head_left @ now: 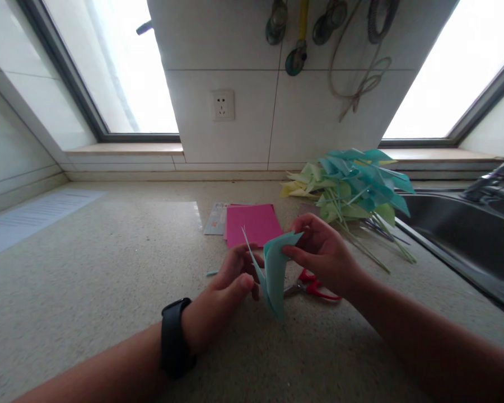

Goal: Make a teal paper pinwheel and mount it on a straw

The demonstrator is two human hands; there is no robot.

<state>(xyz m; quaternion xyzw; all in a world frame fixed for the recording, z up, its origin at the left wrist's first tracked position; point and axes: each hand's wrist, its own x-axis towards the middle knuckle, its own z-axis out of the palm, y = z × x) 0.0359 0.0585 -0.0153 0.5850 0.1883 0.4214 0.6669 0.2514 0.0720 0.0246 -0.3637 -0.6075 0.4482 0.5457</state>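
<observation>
One folded blue-green paper (276, 273): hangs below the right-hand pinch, just beside the left hand's fingertips, over the countertop (143, 268); whether its lower tip touches the surface cannot be told.
Right hand (317, 246): holds the paper's upper corner, thumb against forefinger.
Left hand (237, 274): loosely curled, thumb apart from the fingers; whether it touches the paper cannot be told.
Weight: very light, by the look of it; a fingertip pinch should carry it.
Stiffness: thin and springy; the flap toward the left hand stands away from the main fold and would likely bend under slight pressure.
Surface: matt, probably not slippery.
Fragility: likely to crease or tear if squeezed hard.
Best hold: the layered corner under the right thumb, with the left fingertips supporting the folded edge rather than the loose flap.
Around the grip: red-handled scissors (303, 285) below the right hand; pink sheets (252, 222) beyond the left; paper pinwheels (355, 179) beyond the right.
</observation>
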